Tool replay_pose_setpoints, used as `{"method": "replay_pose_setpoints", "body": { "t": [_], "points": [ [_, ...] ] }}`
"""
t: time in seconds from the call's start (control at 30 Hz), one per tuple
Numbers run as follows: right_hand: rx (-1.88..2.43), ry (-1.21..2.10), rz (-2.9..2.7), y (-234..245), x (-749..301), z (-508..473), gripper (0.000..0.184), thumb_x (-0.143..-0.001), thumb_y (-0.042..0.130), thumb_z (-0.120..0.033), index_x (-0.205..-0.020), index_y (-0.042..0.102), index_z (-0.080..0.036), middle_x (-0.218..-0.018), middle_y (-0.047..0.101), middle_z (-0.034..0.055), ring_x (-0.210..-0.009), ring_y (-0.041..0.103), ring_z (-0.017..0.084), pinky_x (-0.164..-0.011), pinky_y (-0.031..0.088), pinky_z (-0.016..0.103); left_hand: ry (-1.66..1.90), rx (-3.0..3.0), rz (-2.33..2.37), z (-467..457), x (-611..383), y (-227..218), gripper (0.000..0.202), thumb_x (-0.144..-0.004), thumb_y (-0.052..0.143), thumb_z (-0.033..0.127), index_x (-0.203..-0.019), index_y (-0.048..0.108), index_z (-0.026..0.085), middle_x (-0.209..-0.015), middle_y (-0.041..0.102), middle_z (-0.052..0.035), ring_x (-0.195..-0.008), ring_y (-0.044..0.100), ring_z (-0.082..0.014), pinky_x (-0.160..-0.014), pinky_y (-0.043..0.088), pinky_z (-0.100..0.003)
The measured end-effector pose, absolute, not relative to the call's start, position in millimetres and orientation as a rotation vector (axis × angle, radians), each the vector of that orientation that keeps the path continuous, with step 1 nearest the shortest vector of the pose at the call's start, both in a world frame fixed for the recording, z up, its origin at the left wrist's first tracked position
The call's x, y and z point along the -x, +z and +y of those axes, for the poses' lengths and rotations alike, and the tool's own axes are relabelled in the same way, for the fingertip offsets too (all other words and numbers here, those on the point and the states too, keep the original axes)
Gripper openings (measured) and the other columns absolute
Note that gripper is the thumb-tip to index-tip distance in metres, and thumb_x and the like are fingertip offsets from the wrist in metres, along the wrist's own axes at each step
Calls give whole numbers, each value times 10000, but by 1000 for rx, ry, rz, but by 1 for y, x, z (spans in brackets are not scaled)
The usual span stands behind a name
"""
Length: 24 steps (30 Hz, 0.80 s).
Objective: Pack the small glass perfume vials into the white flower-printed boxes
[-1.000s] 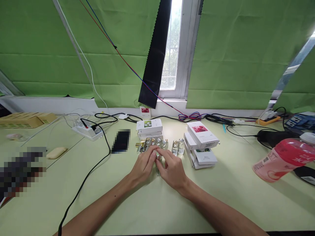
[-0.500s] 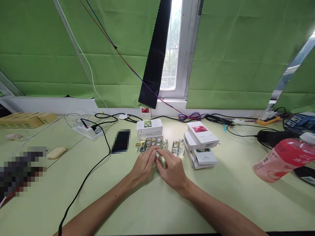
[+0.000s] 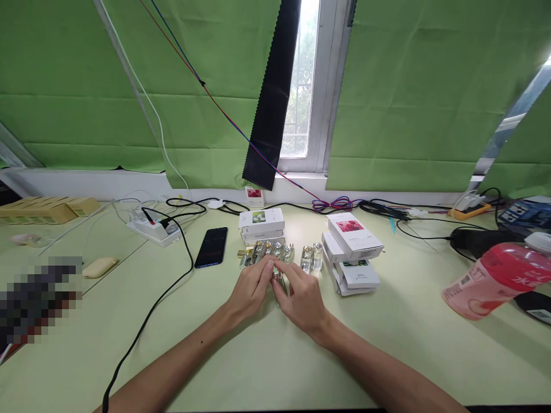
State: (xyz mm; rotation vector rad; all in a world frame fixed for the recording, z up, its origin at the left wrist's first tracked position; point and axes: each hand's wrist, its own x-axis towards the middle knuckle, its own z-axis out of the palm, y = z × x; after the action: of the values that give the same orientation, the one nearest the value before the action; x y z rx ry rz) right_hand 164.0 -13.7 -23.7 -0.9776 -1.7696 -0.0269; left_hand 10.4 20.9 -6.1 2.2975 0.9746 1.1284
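My left hand (image 3: 252, 288) and my right hand (image 3: 302, 295) meet at the middle of the table, both closed around a small glass perfume bottle (image 3: 276, 276). Its silvery neck shows between the thumbs; fingers hide much of the rest. The fingertips of both hands touch above it. Just behind them several similar glass bottles (image 3: 278, 250) stand in a cluster, some with gold necks. Two more clear bottles (image 3: 306, 259) are upright to the right of the cluster, close to my right fingers.
White cartons (image 3: 262, 222) are stacked behind the bottles, and another carton stack (image 3: 355, 238) stands at right. A phone (image 3: 211, 248) lies at left, near a black cable (image 3: 166, 292) and a power strip (image 3: 157, 229). A pink drink bottle (image 3: 495, 278) lies tilted far right.
Both hands keep almost the same place and grip, with only slight finger movement around the bottle. The things on the table have not moved.
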Motion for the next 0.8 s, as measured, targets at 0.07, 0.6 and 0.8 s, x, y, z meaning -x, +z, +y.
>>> {"method": "replay_pose_setpoints", "body": {
  "t": [0.07, 0.6, 0.8],
  "points": [
    [974, -32, -1773, -23, -164, -14, 290, -961, 541, -178, -1239, 625, -184, -964, 750, 64, -644, 668, 142, -547, 503, 250, 1130, -2294, 985, 21, -10, -6, 388, -1077, 272, 312, -939, 613, 190, -817, 679, -54, -692, 599, -159, -670, 472, -287],
    [967, -11, -1766, -22, -165, -14, 318, -954, 550, -166, -1262, 626, -185, -969, 756, 55, -605, 645, 131, -546, 488, 255, 1219, -2314, 1037, 23, -10, -8, 403, -1076, 308, 318, -756, 518, 191, -671, 556, -6, -599, 495, -131, -608, 412, -267],
    [973, -14, -1769, -22, -165, -14, 319, -953, 557, -169, -1264, 625, -188, -960, 750, 50, -625, 654, 131, -532, 478, 247, 1238, -2316, 1080, 23, -10, -7, 408, -1070, 314, 316, -776, 562, 184, -669, 562, -4, -593, 488, -126, -599, 410, -258]
  ]
}}
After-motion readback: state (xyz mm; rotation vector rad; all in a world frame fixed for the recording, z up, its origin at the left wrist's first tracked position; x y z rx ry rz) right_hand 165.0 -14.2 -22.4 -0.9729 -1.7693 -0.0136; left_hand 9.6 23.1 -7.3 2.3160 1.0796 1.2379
